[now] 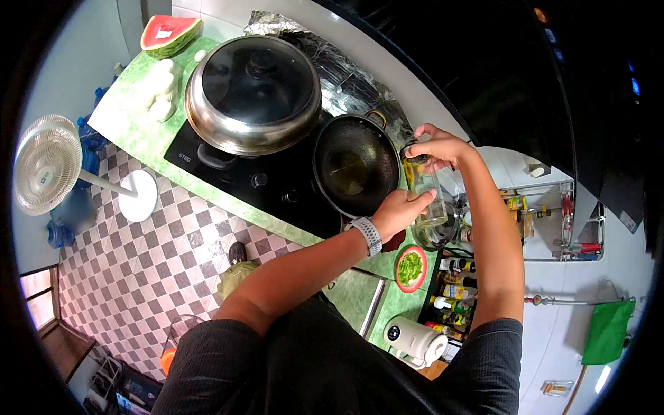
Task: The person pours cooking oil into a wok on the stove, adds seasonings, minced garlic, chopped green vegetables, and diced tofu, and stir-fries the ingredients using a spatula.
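Note:
A clear glass oil bottle [434, 216] with a dark cap is held between my hands, to the right of the wok. My left hand [400, 213], with a grey watch at its wrist, is closed around the bottle's body. At the capped end, my right hand [440, 146] has its fingers curled around the dark cap [413, 151]. A black wok [356, 166] sits on the cooktop, with a small pool of oil at its bottom. Beside my left hand, a red-rimmed plate [400, 277] holds chopped green pieces.
A large lidded steel pot [252, 97] stands left of the wok on the black cooktop [263, 197]. Watermelon [171, 36] lies at the counter's far left. Several seasoning bottles [455, 290] and a white kettle [415, 340] stand at right. A fan [52, 166] stands on the floor.

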